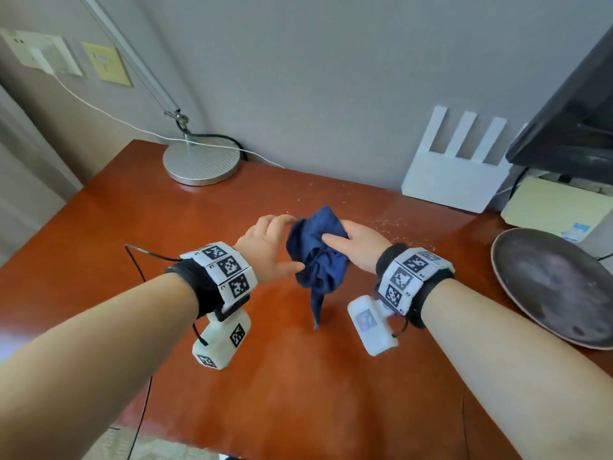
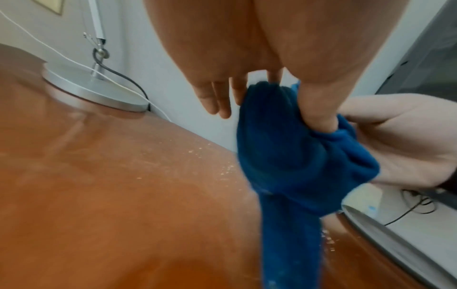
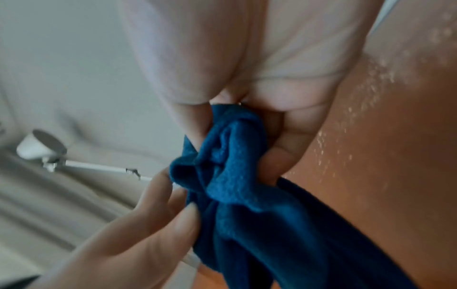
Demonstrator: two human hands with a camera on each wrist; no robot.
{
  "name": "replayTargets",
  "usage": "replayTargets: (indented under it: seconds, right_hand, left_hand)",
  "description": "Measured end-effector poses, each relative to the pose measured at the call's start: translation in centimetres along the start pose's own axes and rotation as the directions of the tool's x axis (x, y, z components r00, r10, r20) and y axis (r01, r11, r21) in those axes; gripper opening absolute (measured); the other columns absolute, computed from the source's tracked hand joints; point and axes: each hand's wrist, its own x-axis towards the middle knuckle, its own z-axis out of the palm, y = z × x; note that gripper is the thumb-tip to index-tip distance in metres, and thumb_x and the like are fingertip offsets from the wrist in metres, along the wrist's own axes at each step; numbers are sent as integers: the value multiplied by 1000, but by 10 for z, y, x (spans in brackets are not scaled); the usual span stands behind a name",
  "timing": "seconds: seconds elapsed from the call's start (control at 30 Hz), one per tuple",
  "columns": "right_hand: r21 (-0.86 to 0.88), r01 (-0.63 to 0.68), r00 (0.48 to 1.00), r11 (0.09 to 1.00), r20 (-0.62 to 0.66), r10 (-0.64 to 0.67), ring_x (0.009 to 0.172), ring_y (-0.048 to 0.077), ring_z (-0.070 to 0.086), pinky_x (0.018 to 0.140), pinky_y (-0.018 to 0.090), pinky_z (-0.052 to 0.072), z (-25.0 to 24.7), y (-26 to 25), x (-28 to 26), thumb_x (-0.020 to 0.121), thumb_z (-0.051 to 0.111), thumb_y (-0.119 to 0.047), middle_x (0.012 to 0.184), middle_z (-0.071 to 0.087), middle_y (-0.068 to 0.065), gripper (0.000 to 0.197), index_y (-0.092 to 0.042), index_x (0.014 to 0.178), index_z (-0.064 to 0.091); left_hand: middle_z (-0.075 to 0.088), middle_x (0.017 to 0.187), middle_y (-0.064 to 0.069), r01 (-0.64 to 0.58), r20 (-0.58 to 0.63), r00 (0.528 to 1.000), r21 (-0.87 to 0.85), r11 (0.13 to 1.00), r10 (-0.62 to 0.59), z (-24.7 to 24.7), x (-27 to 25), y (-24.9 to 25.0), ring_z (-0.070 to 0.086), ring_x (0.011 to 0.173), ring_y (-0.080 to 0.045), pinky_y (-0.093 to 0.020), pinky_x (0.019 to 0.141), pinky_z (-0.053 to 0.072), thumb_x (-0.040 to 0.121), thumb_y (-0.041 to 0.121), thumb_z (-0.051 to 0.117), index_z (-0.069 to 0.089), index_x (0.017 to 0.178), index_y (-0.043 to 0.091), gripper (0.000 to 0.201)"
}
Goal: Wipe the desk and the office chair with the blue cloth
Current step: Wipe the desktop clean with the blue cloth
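Both hands hold the blue cloth [image 1: 316,254] bunched in the air just above the desk [image 1: 232,376], roughly at its middle, with one loose corner hanging down toward the wood; whether that tip touches the surface cannot be told. The right hand [image 1: 358,249] has its fingers curled into the wad from the side, thumb laid across the front folds, so it carries most of the fabric. The left hand [image 1: 268,249] is only partly closed: its thumb presses the cloth from the near side while the index reaches over the top, and the other fingers [image 2: 217,97] hang straight and free. The step in hand looks like gathering the cloth into a pad before wiping. To do it well, the person should tuck the dangling corner into the bundle, leave a broad flat face underneath, and settle on one firm grip. Pale crumbs [image 1: 394,227] lie scattered on the desk beyond the cloth, toward the white router [image 1: 454,180], so the strokes should sweep them together rather than spread them. The lamp base [image 1: 201,162] stands far-left of the cloth and a dark round plate [image 1: 557,280] to its right; both need wiping around. The office chair is not in view.
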Motion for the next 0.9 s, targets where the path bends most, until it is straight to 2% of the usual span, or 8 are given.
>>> replayTargets:
  seconds: [0.13,0.23,0.3,0.43,0.53,0.67,0.77,0.9]
  right_hand:
    - [-400,29,997,916,71,0,117,25,51,95,36,43,1,2,15,96,42,-41,131,51,6,44,-19,134,41]
    - [-581,7,995,814,82,50,143,27,6,113,47,20,25,13,27,92,36,-58,157,1,0,68,-34,148,5]
    - [-691,78,981,719,183,69,141,25,-20,115,52,4,43,25,32,89,34,-63,154,-23,-3,77,-40,145,-13]
    - [-774,304,924,555,381,26,137,27,-31,114,52,-8,70,57,41,86,31,-69,146,-37,0,89,-36,131,-38]
    - [-717,423,892,554,437,-115,132,26,-30,112,43,-12,75,70,55,75,11,-70,143,-33,1,76,-43,133,-31]
    - [-710,450,891,541,401,-215,137,26,-16,108,35,-12,77,63,88,93,32,-51,147,-17,3,70,-34,145,-13]
    - [-718,300,947,628,303,-107,141,21,-20,113,32,-12,69,58,123,98,38,-39,151,-24,-1,73,-27,143,-17]
    - [-512,99,994,853,83,-66,144,19,2,112,22,4,56,48,155,99,42,-23,157,1,2,64,-21,149,2]
  left_hand:
    - [20,149,-2,189,50,978,223,956,-205,-10,10,-51,29,134,-23,-37,107,34,86,49,57,23,143,30,69]
    - [15,152,-2,274,84,946,307,911,-313,-12,26,-85,20,139,-24,-40,111,28,88,50,53,20,145,29,68]
    - [8,156,-4,271,131,933,355,895,-335,-7,38,-102,8,144,-25,-41,115,18,90,50,51,15,147,28,71]
    - [-8,157,-3,203,229,920,419,885,-319,7,63,-123,-8,145,-25,-40,118,3,90,54,48,2,149,29,79]
    - [-12,157,-3,193,249,913,437,879,-325,14,81,-134,-10,144,-27,-43,117,0,87,60,46,-4,149,30,85]
    - [-18,156,-2,195,284,893,456,868,-350,15,99,-149,-14,143,-29,-48,115,-2,80,72,43,-12,147,35,94]
    - [-25,154,-2,150,315,889,483,863,-331,15,102,-158,-18,142,-29,-49,114,-5,77,79,36,-19,144,38,96]
    - [-29,152,-3,128,340,882,494,860,-327,17,104,-163,-21,141,-30,-50,115,-6,76,81,33,-24,142,38,97]
